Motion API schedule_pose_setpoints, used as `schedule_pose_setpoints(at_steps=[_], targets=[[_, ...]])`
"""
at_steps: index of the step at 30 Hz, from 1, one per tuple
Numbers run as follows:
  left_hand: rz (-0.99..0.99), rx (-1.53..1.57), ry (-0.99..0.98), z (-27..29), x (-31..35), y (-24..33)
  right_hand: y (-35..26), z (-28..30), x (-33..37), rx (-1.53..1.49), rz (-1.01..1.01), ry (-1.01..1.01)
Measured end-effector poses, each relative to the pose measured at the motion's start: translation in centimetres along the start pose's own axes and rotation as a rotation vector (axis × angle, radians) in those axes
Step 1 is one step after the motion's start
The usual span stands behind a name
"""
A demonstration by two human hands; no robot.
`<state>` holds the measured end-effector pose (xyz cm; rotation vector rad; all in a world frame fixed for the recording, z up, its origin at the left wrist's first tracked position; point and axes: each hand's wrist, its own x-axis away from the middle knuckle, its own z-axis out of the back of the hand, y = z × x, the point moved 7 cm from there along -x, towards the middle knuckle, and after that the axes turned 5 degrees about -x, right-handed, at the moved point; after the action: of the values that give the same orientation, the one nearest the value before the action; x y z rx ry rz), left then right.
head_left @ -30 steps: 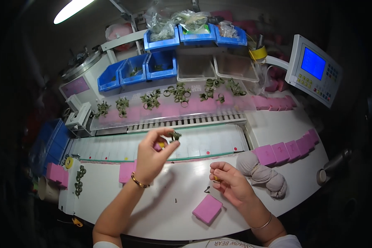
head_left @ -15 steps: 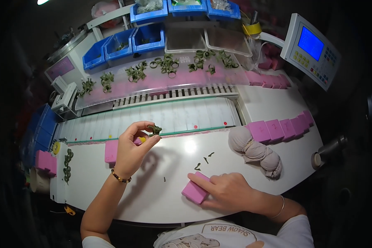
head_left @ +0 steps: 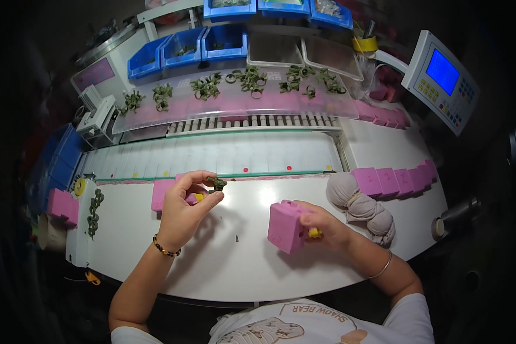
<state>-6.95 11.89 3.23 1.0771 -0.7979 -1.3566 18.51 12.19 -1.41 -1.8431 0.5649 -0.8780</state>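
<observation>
Between the thumb and fingertips of my left hand [head_left: 189, 206] is a small dark green wax piece [head_left: 217, 184], held above the table. A pink and yellow item [head_left: 195, 198] shows partly inside the same hand, the rest hidden by my fingers. My right hand [head_left: 324, 226] grips a pink rubber mold block [head_left: 286, 228], tilted and raised off the tabletop. A small yellow part [head_left: 315, 233] pokes out beside that hand's fingers. Just behind my left hand another pink block [head_left: 162, 195] lies on the table. A tiny green scrap [head_left: 237, 238] rests between my hands.
Several pink blocks [head_left: 387, 182] line the right side beside a twisted grey cloth [head_left: 358, 206]. Beyond the pale conveyor strip [head_left: 212, 156], green ring pieces [head_left: 206, 87] lie on a clear sheet. Blue bins [head_left: 223, 45] stand behind; a control panel [head_left: 441, 80] rises at right.
My right hand has lifted the pink mold block from the table and turned it up. The left hand keeps its pinch. Dots on the conveyor strip have shifted left; the scraps near the block no longer show.
</observation>
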Motion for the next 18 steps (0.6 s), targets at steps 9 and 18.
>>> schedule_pose_setpoints(at_steps=[9, 18], targets=[[0.002, 0.026, -0.03, -0.2, -0.1, -0.1, 3.4, -1.2, -1.2, -0.69, -0.095, -0.385], [-0.003, -0.063, -0.035, 0.4, -1.1, 0.7, 3.4, -3.1, -1.4, 0.185, -0.263, -0.258]])
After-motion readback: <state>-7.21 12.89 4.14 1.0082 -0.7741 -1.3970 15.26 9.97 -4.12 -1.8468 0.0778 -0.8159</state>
